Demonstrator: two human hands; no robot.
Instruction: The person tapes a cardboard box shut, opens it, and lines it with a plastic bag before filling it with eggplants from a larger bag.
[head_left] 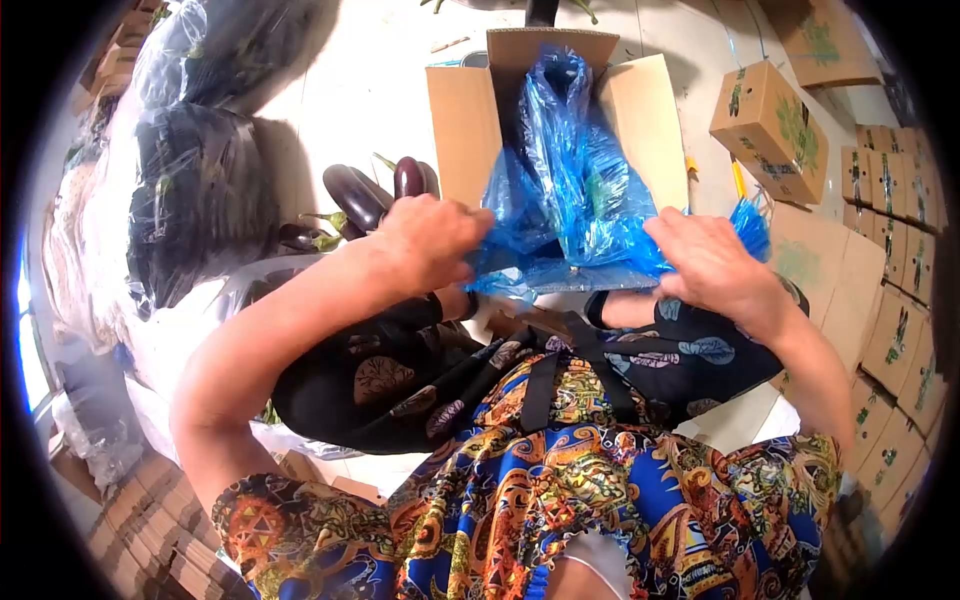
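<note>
In the head view our left hand (pixel 430 240) and right hand (pixel 712 265) each hold a grip pinched on the near edge of the blue plastic bag (pixel 570 190), which lines the open cardboard box (pixel 645 125) ahead; we judge an uneven pull could tear the thin film. Loose eggplants (pixel 355 195) lie on the pale floor (pixel 370 90), with clear sacks (pixel 190 190) left and printed cartons (pixel 775 130) right.

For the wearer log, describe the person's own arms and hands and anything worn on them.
The left hand and right hand are bare: no gloves, no rings or watch visible. Both forearms are uncovered. The short sleeves carry a busy blue, orange and yellow pattern.
</note>
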